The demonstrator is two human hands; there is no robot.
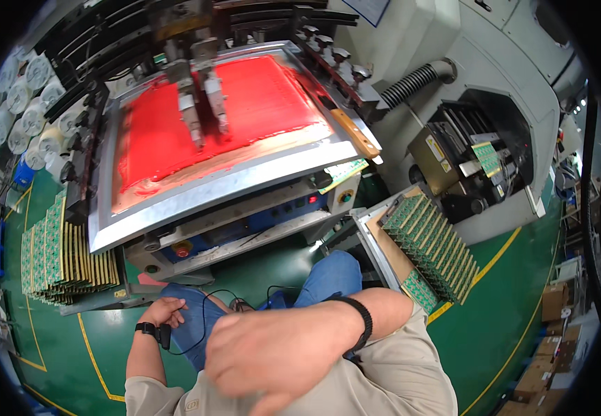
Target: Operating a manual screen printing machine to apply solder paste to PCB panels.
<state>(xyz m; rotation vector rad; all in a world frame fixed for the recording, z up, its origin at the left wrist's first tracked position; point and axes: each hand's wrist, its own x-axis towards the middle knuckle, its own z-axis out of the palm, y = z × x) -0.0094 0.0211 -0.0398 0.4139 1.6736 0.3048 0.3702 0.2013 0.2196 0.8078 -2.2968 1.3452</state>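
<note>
My right hand (273, 347) is raised across my chest, close to the camera and slightly smeared by motion. Its back faces up and the fingers curl out of sight, so whether it holds anything cannot be told. A black cord bracelet circles that wrist. By my left thigh, my left hand (165, 312) is loosely closed, with nothing visible in it and a black band on the wrist. Ahead stands a screen-printing machine, its metal-framed screen (231, 184) coated with red ink (266, 90). Two squeegee holders (210, 104) hang over the ink. A wooden-handled spatula (354, 133) lies on the frame's right edge.
Racked green circuit boards (58, 253) stand at left; another row (432, 246) sits on a right-hand stand with a loose board (420, 291). One board (486, 159) is in the machine opening at right. White rolls (33, 114) are stacked far left. A thin black cable (207, 319) crosses my lap.
</note>
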